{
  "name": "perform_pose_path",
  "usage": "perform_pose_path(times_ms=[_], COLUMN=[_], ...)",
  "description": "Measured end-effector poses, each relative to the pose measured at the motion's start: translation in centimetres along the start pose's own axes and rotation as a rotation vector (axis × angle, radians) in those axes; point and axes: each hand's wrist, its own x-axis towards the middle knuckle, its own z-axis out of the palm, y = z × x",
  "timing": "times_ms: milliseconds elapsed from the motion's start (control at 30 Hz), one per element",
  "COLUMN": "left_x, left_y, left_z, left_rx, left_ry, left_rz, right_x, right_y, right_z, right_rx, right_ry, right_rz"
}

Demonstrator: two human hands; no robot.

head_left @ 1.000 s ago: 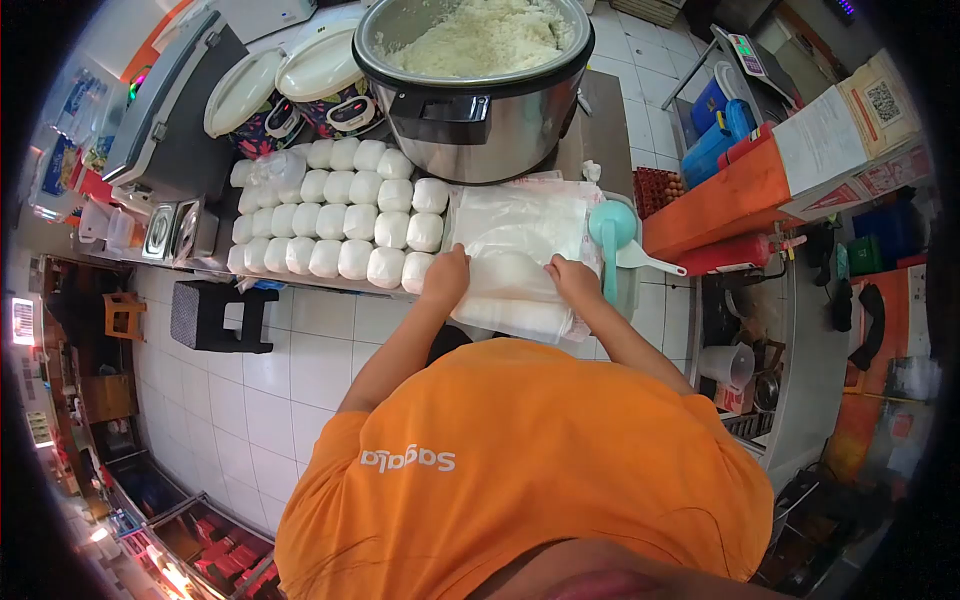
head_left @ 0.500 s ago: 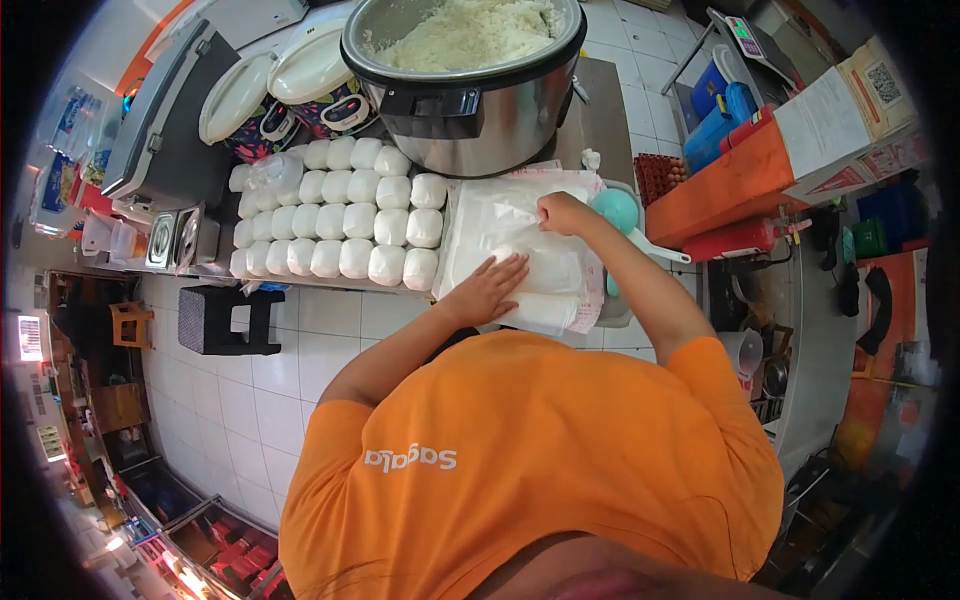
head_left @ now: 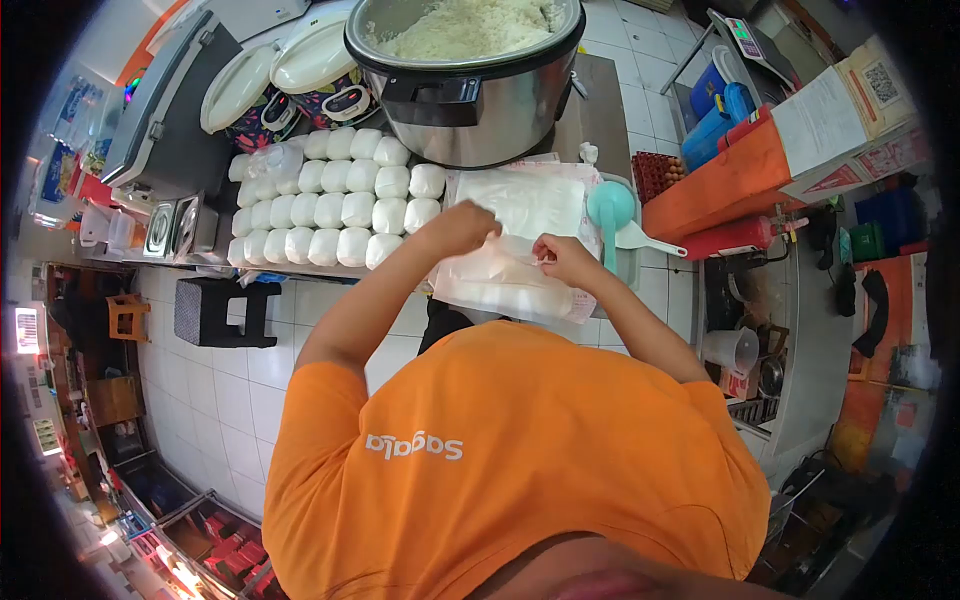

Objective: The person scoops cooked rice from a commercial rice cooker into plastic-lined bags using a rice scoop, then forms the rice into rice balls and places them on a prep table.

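My left hand [head_left: 466,229] and my right hand [head_left: 566,260] are close together above a pile of thin, translucent plastic sheets [head_left: 520,205]. Between them stretches a thin clear plastic sheet [head_left: 517,248]. The fingers of my right hand pinch its edge. My left hand is curled at the other side, its fingertips partly hidden. Under the sheets lies paper with pink print [head_left: 582,305]. Left of the pile, white rounded packs [head_left: 330,210] sit in rows. Just behind, a large steel rice cooker [head_left: 500,115] stands open, with cooked rice [head_left: 465,30] inside.
A turquoise scoop [head_left: 612,207] and a white-handled utensil [head_left: 650,240] lie right of the sheets. Two patterned containers with cream lids [head_left: 318,55] and a grey cool box [head_left: 175,100] stand back left. A fire extinguisher [head_left: 730,240] is at the right.
My left hand has lifted off the sheets and moved up. My right hand has come down toward me. A clear plastic sheet now stretches between them.
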Motion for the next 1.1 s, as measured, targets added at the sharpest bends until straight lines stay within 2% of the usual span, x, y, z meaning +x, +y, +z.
perform_pose_path(times_ms=[33,100,167,200,267,367,433,500,567,600,633,667,700,733,767,800,833,867,900,967,1000,1033,1100], left_x=[-1.2,-3.1,-4.5,-4.7,-5.0,-5.2,-5.3,-5.3,-4.5,-4.3,-3.8,-3.3,-2.7,-2.2,-1.7,-0.9,-0.2,0.2,0.0,-1.1,-1.6,-1.9,-2.8], left_y=[0.6,1.3,3.0,3.4,4.0,4.6,5.3,5.1,3.9,3.3,3.4,3.1,2.8,2.5,2.2,1.8,1.3,1.2,1.4,2.1,3.2,3.5,4.1], left_z=[0.9,3.4,4.9,5.8,7.3,8.2,7.9,8.1,8.2,8.3,7.1,6.4,6.2,6.2,6.1,5.8,5.6,5.3,5.9,7.7,8.4,9.0,10.3], left_rx=[-0.012,-0.082,-0.122,-0.120,-0.216,-0.304,-0.297,-0.283,-0.374,-0.371,-0.483,-0.594,-0.593,-0.364,-0.136,-0.138,-0.168,-0.196,-0.195,-0.280,-0.272,-0.270,-0.400], left_ry=[0.022,0.077,0.069,0.064,0.239,0.270,0.295,0.323,0.190,0.193,0.221,0.249,0.248,0.342,0.432,0.433,0.213,-0.006,-0.001,0.306,0.369,0.368,0.492], left_rz=[0.032,0.108,-0.014,-0.014,-0.123,-0.145,-0.151,-0.155,-0.356,-0.358,-0.535,-0.713,-0.715,-0.645,-0.569,-0.571,-0.563,-0.550,-0.553,-0.571,-0.614,-0.616,-0.616], right_x=[-0.4,-0.9,-1.1,-1.0,-1.1,-1.4,-2.0,-1.3,-0.4,0.1,0.6,1.4,2.1,2.7,3.0,3.5,4.1,4.8,4.7,3.8,2.8,2.9,1.9], right_y=[0.6,2.2,2.8,3.2,3.5,3.3,3.1,3.7,2.9,2.5,1.9,2.0,2.2,2.4,2.0,1.6,1.6,2.3,2.8,2.3,1.9,2.3,3.8], right_z=[0.2,0.9,2.1,2.6,3.4,3.7,3.8,3.8,3.0,2.6,2.3,2.3,2.4,2.6,2.3,1.6,1.1,1.0,1.0,1.3,1.1,0.9,0.8], right_rx=[0.004,-0.251,-0.211,-0.234,-0.250,-0.234,-0.327,-0.342,-0.360,-0.333,-0.304,-0.304,-0.316,-0.324,-0.322,-0.498,-0.675,-0.618,-0.621,-0.484,-0.365,-0.363,0.515], right_ry=[0.006,0.023,0.050,0.076,0.103,0.155,0.191,0.118,0.054,0.027,0.001,0.002,0.125,0.245,0.242,0.231,0.218,0.083,0.083,0.048,0.007,0.007,-0.007], right_rz=[0.002,-0.095,-0.082,-0.101,-0.117,-0.228,-0.429,-0.358,-0.290,-0.137,0.016,0.011,-0.085,-0.177,-0.174,-0.181,-0.189,-0.083,-0.087,0.057,0.146,0.144,0.408])
